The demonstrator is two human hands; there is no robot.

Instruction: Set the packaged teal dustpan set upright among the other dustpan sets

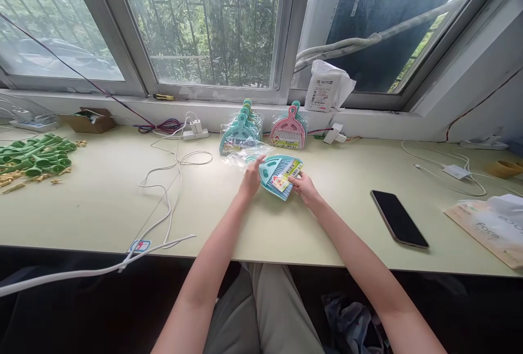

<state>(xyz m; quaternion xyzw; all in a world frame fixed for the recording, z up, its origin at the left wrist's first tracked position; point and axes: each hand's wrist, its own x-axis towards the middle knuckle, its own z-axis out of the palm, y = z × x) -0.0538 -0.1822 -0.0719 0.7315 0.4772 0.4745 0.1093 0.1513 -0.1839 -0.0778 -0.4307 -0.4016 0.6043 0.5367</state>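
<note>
My left hand [250, 179] and right hand [304, 188] are both closed on the blue dustpan [274, 171], held between them low over the desk [102, 201]. It looks like a bagging step to me. The clear bag [241, 156] just beyond my left hand would need opening.

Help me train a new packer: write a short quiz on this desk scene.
1. True or false: the phone lies on the desk to the right of the right hand.
2. What colour is the dustpan set that the left hand and right hand hold? A pink, B blue, C yellow.
3. Fill in: the green pieces are piled at the desk's far ____ end.
Key: 1 true; 2 B; 3 left.
</note>
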